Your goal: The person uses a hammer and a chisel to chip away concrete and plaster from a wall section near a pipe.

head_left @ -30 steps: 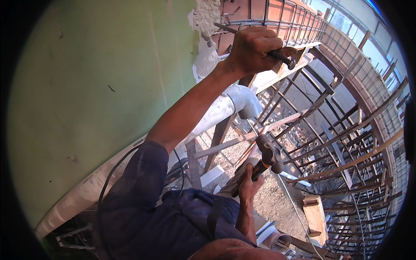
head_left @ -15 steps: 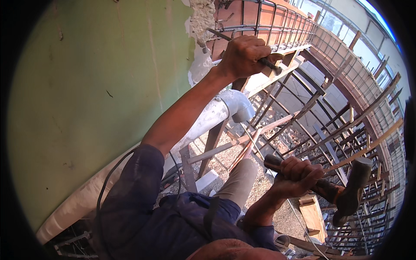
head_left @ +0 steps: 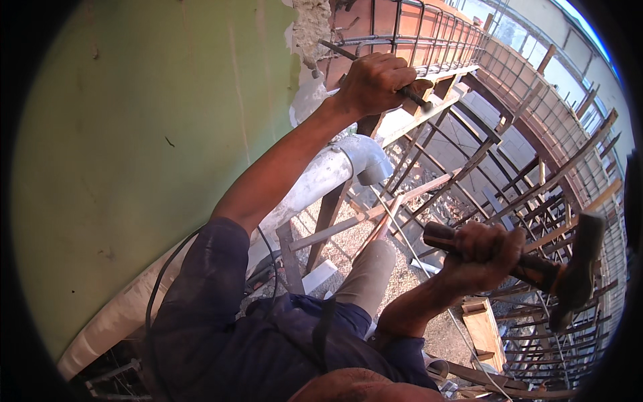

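My left hand (head_left: pixel 378 84) is closed around a dark metal chisel (head_left: pixel 416 97). The chisel's far end meets the broken concrete edge (head_left: pixel 311 37) of the green wall (head_left: pixel 161 120), and its blunt struck end sticks out below my fingers to the right. In my right hand (head_left: pixel 483 251) is a hammer (head_left: pixel 581 268), gripped by its dark handle. Its heavy head is off to the right, well apart from the chisel.
A grey pipe elbow (head_left: pixel 367 159) ends a long pipe (head_left: pixel 305 191) along the wall. Rebar cages (head_left: pixel 429 33) stand against orange formwork ahead. Props and timbers (head_left: pixel 469 161) fill the right side. A wooden box (head_left: pixel 483 328) lies on the gravel below; a black cable (head_left: pixel 161 288) hangs by my left arm.
My right hand has moved up and to the right with the hammer. My left hand stays almost in place, the chisel still against the broken edge.
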Action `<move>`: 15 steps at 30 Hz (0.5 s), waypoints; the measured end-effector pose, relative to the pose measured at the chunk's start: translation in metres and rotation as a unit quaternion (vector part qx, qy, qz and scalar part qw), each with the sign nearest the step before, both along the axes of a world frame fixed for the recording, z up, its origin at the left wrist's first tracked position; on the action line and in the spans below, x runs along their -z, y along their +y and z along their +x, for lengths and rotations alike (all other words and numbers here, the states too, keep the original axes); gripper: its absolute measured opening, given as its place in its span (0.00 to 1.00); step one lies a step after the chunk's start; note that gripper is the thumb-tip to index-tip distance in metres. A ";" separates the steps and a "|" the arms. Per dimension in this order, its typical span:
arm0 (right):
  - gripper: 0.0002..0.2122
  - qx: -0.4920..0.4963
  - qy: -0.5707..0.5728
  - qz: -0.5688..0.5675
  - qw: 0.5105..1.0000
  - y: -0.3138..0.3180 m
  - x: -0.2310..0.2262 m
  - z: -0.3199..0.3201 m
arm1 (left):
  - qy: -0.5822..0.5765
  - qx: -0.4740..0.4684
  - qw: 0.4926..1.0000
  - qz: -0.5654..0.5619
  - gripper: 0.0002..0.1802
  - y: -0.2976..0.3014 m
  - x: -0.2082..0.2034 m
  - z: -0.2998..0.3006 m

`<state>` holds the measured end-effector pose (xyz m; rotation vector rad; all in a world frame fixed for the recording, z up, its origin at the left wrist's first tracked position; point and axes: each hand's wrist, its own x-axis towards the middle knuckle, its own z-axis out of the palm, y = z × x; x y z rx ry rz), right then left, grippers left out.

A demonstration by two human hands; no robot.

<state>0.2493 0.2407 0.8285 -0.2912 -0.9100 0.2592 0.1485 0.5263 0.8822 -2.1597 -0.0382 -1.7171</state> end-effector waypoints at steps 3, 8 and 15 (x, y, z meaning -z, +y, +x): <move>0.21 0.150 0.074 0.125 0.978 -0.019 -0.042 0.006 | -0.007 0.028 1.000 -0.008 0.08 -0.003 -0.001 0.013; 0.17 -0.039 0.087 -0.296 0.951 0.077 0.054 -0.034 | -0.006 0.012 1.000 0.002 0.10 -0.006 0.010 0.008; 0.14 0.036 0.097 -0.221 0.970 0.006 0.030 -0.008 | 0.000 -0.022 1.000 -0.003 0.10 0.001 0.012 0.002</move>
